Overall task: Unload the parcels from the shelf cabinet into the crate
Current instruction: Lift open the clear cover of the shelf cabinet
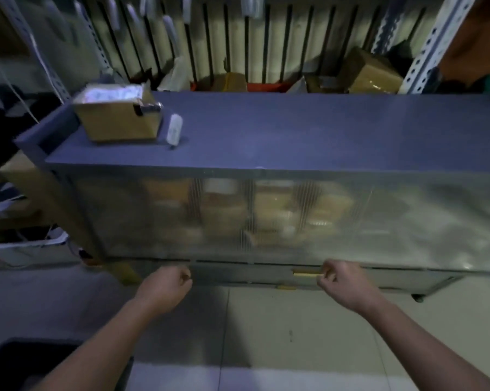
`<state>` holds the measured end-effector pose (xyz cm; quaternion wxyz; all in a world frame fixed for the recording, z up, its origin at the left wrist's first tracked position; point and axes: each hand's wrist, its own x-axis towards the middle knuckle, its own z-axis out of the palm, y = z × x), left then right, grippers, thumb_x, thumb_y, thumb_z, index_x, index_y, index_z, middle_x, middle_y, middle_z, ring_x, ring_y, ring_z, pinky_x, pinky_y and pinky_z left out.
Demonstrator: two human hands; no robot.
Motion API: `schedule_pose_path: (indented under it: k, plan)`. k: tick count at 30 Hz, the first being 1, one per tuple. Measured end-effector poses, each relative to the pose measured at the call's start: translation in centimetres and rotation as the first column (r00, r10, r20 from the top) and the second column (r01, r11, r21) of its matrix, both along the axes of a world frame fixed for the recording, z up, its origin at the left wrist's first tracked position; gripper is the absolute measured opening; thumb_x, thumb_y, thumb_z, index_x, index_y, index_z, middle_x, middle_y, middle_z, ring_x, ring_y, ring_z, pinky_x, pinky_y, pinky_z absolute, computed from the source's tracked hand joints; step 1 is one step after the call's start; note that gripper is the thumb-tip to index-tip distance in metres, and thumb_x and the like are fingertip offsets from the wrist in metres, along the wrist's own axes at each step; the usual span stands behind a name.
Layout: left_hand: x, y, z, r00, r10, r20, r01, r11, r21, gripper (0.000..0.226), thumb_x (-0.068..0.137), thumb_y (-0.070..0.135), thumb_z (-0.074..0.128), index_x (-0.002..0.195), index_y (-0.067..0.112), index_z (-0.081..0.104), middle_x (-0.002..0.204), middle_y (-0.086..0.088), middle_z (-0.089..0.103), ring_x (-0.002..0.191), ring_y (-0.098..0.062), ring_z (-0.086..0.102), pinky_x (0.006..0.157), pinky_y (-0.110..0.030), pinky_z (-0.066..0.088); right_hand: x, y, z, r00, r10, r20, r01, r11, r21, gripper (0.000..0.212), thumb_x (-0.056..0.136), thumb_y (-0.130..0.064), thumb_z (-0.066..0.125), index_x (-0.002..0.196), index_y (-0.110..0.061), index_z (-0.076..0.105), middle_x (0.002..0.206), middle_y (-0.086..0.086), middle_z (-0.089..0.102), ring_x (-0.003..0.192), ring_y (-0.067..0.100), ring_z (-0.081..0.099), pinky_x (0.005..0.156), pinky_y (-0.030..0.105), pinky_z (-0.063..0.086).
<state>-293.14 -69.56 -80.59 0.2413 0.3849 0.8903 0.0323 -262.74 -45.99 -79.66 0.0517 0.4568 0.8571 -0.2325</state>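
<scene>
the black plastic crate (26, 362) sits low at my far left. my left hand (164, 286) is curled at the bottom edge of the grey shelf cabinet's (294, 131) ribbed translucent door (407, 221); i cannot tell whether it grips anything. blurred brown cardboard parcels (266, 210) stand inside, behind that door. my right hand (339, 280) pinches a small yellow wooden handle (307, 273).

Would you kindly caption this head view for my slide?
Left hand and right hand at grey cabinet's translucent doors, right pinching yellow handle; brown parcels inside.
</scene>
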Motion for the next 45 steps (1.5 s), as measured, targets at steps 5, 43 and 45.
schedule_pose_path:
  k: [5,43,45]
  plan:
    - [-0.4,-0.4,-9.4,0.993,-0.119,-0.021,0.116,0.986,-0.121,0.028,0.096,0.042,0.049,0.117,0.029,0.061,0.122,0.0,0.067,0.112,-0.021,0.062,0.086,-0.029,0.05,3.9,-0.1,-9.8,0.991,-0.056,0.126,0.056,0.998,0.004,0.023,0.088,-0.045,0.058,0.104,-0.03,0.064,0.106,-0.004,0.072,0.099,0.019,0.066,0.08,0.029,0.052]
    - [13.7,-2.5,-6.3,0.972,-0.192,-0.137,0.204,0.975,0.083,0.04,0.1,0.044,0.047,0.136,0.028,0.053,0.136,-0.006,0.057,0.118,-0.027,0.057,0.094,-0.036,0.049,4.2,-11.3,-9.1,0.999,0.03,0.024,-0.033,0.993,0.111,0.044,0.09,-0.044,0.058,0.123,-0.015,0.063,0.124,0.01,0.066,0.114,0.029,0.061,0.092,0.035,0.052]
    - [13.7,-2.6,-5.7,0.969,-0.184,-0.166,0.204,0.973,0.11,0.038,0.099,0.044,0.047,0.133,0.028,0.054,0.133,-0.006,0.058,0.116,-0.027,0.058,0.092,-0.035,0.049,4.5,-11.3,-8.6,1.0,0.01,0.019,-0.013,0.992,0.125,0.045,0.091,-0.044,0.057,0.125,-0.015,0.062,0.125,0.011,0.065,0.115,0.03,0.06,0.092,0.034,0.051]
